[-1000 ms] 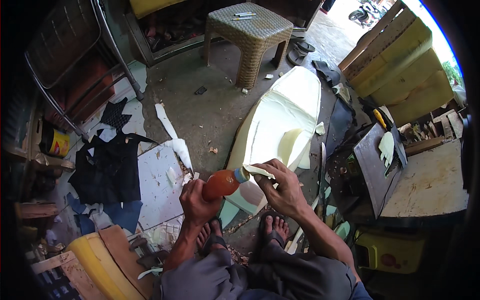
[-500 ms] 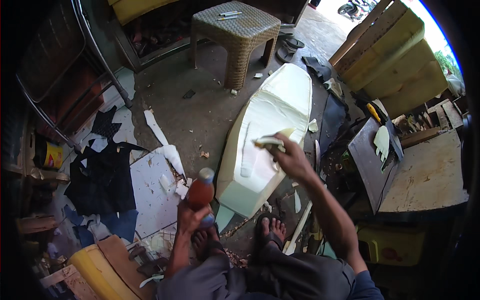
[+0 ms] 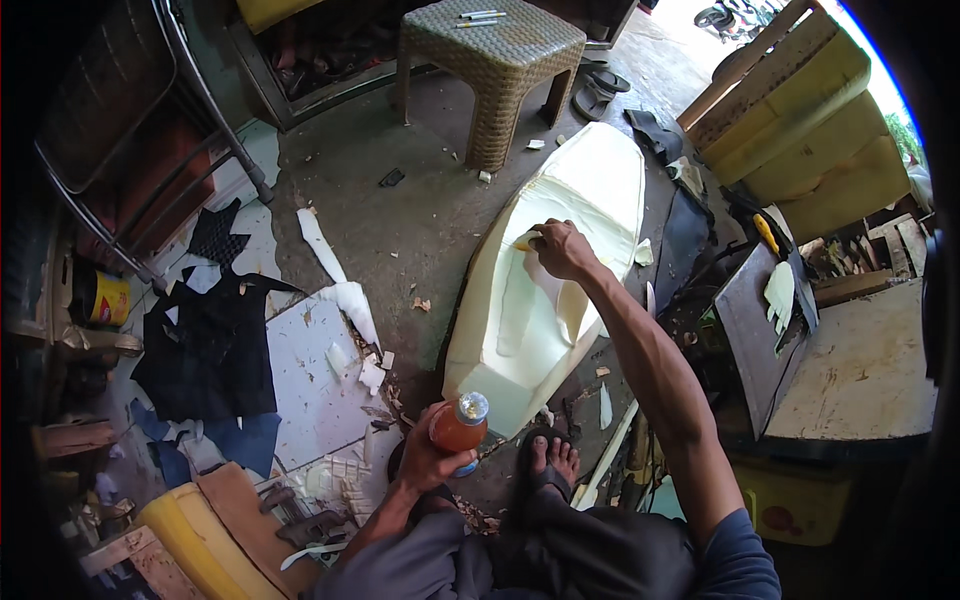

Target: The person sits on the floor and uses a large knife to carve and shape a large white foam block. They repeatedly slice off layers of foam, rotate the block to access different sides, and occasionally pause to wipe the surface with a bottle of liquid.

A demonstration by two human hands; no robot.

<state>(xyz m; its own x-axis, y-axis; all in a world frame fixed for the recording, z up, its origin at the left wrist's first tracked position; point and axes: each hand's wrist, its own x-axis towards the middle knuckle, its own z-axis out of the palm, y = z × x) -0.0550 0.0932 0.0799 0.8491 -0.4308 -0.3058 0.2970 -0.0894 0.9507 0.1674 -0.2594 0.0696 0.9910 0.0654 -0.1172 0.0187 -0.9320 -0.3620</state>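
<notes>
A long white foam pad point(image 3: 590, 190), shaped like a seat cushion, lies on the floor in front of me. My left hand point(image 3: 425, 455) is wrapped round a bottle of orange-red liquid point(image 3: 455, 432), just off the pad's near end. Above the middle of the pad, my right hand point(image 3: 562, 250) pinches a small yellowish applicator point(image 3: 524, 241), mostly hidden by the fingers; its exact kind is unclear. A smooth, damp-looking streak point(image 3: 515, 310) runs along the foam below that hand. Beside the streak, a pale flap or fold point(image 3: 573, 312) shows on the pad.
A woven-pattern plastic stool point(image 3: 490, 45) with several thin white sticks stands ahead. Foam scraps point(image 3: 350, 310) and black cloth point(image 3: 205, 350) lie to the left. On the right are a board point(image 3: 850, 365), a yellow-handled cutter point(image 3: 766, 233) and large yellow foam blocks point(image 3: 800, 130).
My right hand has moved forward along the foam pad, and the streak now shows behind it. The bottle in my left hand has shifted right and tilted, its cap turned more toward me.
</notes>
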